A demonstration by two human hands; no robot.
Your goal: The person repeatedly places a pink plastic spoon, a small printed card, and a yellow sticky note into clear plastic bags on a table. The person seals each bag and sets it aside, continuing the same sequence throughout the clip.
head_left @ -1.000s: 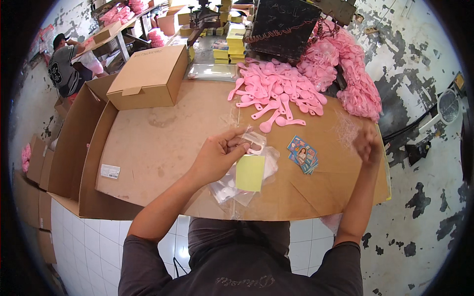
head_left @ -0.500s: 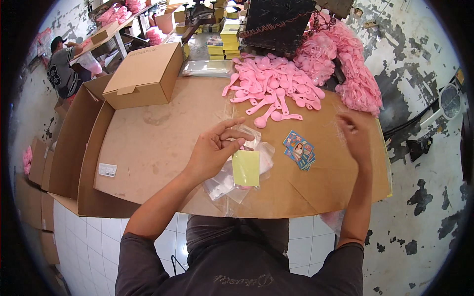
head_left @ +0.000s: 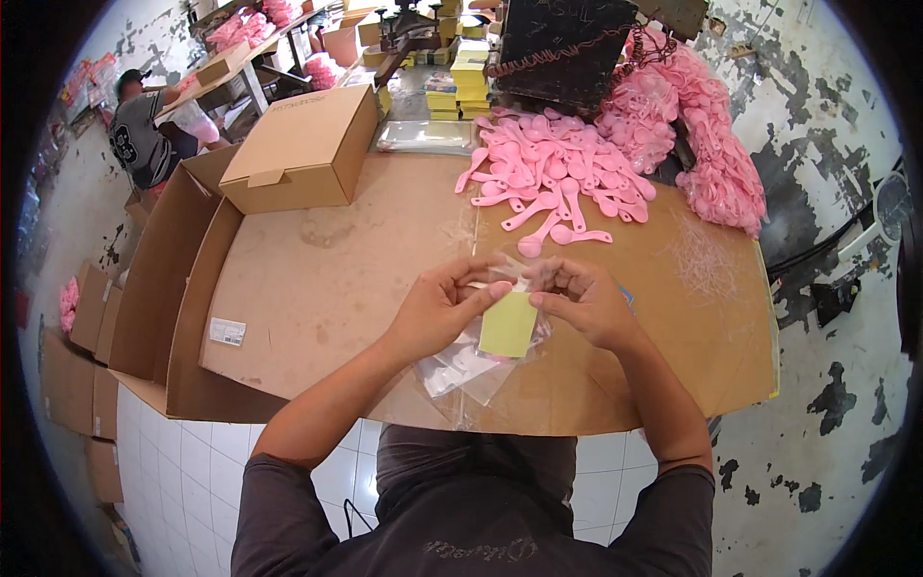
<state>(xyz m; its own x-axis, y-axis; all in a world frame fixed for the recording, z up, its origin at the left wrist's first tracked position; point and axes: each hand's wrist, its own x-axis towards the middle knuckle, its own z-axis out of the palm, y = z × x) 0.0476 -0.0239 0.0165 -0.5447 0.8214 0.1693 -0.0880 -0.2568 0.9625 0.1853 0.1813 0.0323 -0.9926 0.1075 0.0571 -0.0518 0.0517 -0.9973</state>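
Note:
A clear plastic bag (head_left: 508,327) with a pale yellow-green card inside is held upright over the cardboard. My left hand (head_left: 437,306) pinches its upper left corner between thumb and finger. At the upper right corner, my right hand (head_left: 588,300) has its thumb and bent fingers closed on the bag's neck. A bit of pink shows at the bag's bottom. Whether a thin strand is also between my fingers I cannot make out. Flat clear bags (head_left: 450,370) lie underneath. My right hand mostly covers the blue printed cards (head_left: 628,296).
Pink plastic spoons (head_left: 562,168) lie heaped beyond my hands, with bagged spoons (head_left: 721,144) at the right. Thin whitish strands (head_left: 707,260) are scattered right of my hand. A closed carton (head_left: 303,149) and an open box (head_left: 183,288) stand left. A co-worker (head_left: 144,130) sits far left.
My right hand has come in from the strands at the right to the bag's top, covering most of the blue cards. My left hand still holds the bag.

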